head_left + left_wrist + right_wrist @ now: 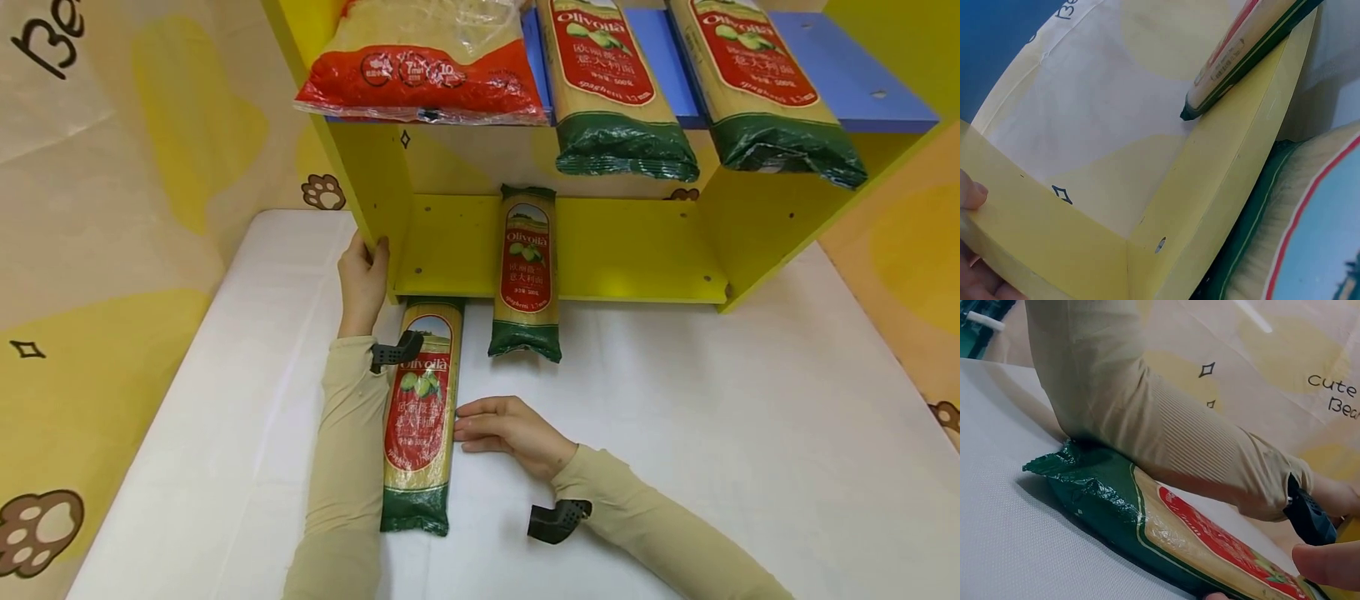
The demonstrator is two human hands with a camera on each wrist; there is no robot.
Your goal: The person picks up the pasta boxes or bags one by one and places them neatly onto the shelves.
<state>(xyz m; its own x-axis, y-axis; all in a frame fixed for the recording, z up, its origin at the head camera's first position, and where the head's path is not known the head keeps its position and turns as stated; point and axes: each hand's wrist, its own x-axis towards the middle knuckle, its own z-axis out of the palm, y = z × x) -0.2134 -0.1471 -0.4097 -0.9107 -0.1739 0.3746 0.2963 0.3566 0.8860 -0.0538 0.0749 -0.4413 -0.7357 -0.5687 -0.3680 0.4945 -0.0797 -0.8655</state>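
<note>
My left hand [362, 279] grips the lower front edge of the yellow shelf unit's side panel [375, 179]; in the left wrist view its thumb [971, 192] lies on the inner face and the fingers curl outside. A spaghetti pack [417, 417] lies on the table beside my left forearm, its far end at the shelf's bottom board. My right hand [517, 429], fingers fairly straight, has its fingertips at that pack's right side. In the right wrist view the pack's green end [1094, 487] shows close up, partly behind the left sleeve.
Another spaghetti pack [527, 267] lies on the yellow bottom board [637, 258], its near end jutting past the front edge. Above, the blue shelf [862, 75] bears a red-and-clear pasta bag [423, 75] and two spaghetti packs, all overhanging. White cloth covers the table [675, 400].
</note>
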